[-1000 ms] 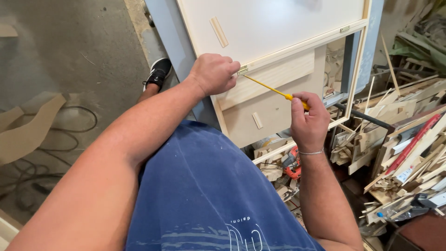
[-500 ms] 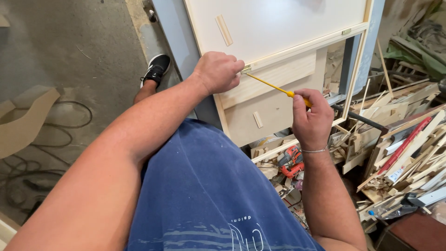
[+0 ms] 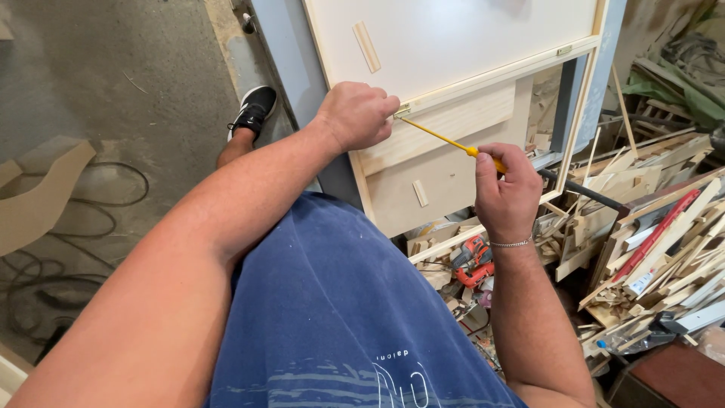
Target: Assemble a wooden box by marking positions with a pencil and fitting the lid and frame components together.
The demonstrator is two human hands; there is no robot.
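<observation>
A: Left hand (image 3: 357, 115)?
B: Fist closed, pinching a small metal fitting (image 3: 402, 110) on the panel edge (image 3: 483, 79).
A: Right hand (image 3: 507, 189)?
B: Gripping yellow screwdriver (image 3: 453, 143), tip at fitting.

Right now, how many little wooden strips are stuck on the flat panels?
3: one strip on the white panel, one strip on the lower wood panel, one faint at top right. Others may be hidden.

Pretty even, soft daylight-ish light, nothing harsh. The white panel (image 3: 461, 38) at 12 o'clock is nearly blown out, detail washed away. Only faint shadows are cast under the forearms. Wide-angle stretch is seen at the edges, worst on the arm at 8 o'clock. The scrap pile (image 3: 649, 249) at 3 o'clock stays fairly sharp.
</observation>
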